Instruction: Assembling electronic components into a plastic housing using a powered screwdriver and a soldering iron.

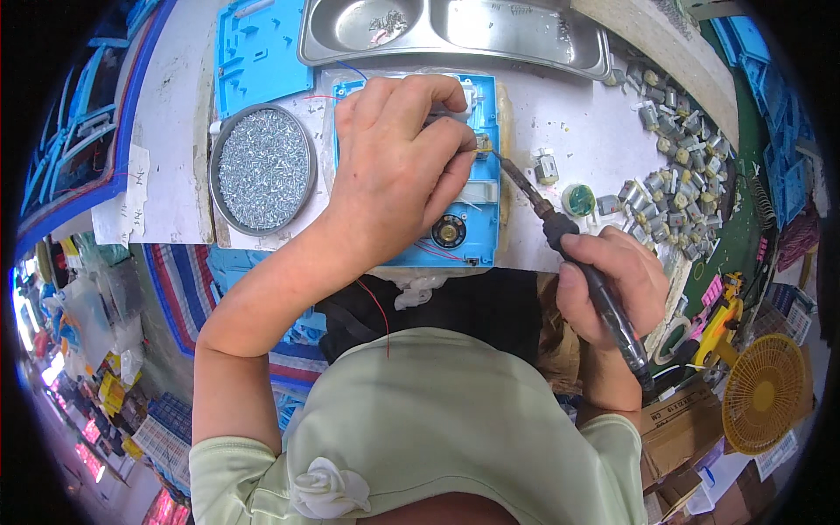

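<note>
In front of me lies a blue plastic housing [483, 238], open side up, partly covered by my left hand [385, 162]. The thumb and forefinger of that hand are pinched together beside a small motor [483, 143] in the housing; what they grip is hidden. My right hand [623, 284] is wrapped round the black handle of a soldering iron [560, 229]. Its tip reaches the yellowish end of the motor, close to my left fingertips. Nearer me in the housing sits a round black speaker [449, 231] with thin red wires.
A round tray of small screws [262, 171] stands left, below a blue plastic panel [262, 57]. Metal trays [516, 39] lie behind. At right are a loose motor [546, 166], a small green-filled container [578, 200] and a pile of motors [674, 188].
</note>
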Motion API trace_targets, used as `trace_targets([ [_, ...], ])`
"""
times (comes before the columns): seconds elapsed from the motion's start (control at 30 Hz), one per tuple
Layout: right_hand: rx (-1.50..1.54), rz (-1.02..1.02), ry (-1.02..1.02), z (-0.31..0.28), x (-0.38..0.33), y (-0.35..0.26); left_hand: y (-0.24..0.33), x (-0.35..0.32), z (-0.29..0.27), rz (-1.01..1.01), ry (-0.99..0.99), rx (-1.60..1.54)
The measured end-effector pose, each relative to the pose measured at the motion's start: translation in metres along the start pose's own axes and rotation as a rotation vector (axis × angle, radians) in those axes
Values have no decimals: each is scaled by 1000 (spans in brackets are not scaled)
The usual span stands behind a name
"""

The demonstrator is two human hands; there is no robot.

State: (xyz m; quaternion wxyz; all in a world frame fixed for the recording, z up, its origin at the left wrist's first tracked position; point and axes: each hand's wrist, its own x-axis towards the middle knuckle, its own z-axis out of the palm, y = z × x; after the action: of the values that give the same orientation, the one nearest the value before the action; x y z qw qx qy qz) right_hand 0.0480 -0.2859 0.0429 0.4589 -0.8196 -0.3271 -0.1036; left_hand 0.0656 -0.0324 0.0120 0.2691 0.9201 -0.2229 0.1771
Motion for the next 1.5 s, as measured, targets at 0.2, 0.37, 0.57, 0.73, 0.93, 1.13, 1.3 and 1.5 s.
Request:
trace_targets([
  [0.2, -5, -6, -16, 1, 1, -1, -1, 0, 1, 1, 6, -6],
  [0.37, -14, -1, 0, 1, 1, -1, 0, 0, 0, 0, -2, -3],
  [0.57, 5, -4, 27, -1, 0, 0, 0, -1, 1, -1, 4, -2],
  [0.73, -5, 7, 20, -3, -2, 2, 1, 0, 0, -6, 2, -1],
  [0.93, 2, 35, 30, -6, -5, 3, -1, -1, -4, 8, 10, -21],
  [1.13, -5, 17, 61, -8, -4, 9, -7, 1, -9, 31, 52, 4],
  [1.3, 0, -10, 103, -5, 1, 11, -3, 8, -8, 101, 20, 111],
  [1.5, 19, -50, 105, 2, 2, 13, 2, 9, -3, 107, 39, 181],
])
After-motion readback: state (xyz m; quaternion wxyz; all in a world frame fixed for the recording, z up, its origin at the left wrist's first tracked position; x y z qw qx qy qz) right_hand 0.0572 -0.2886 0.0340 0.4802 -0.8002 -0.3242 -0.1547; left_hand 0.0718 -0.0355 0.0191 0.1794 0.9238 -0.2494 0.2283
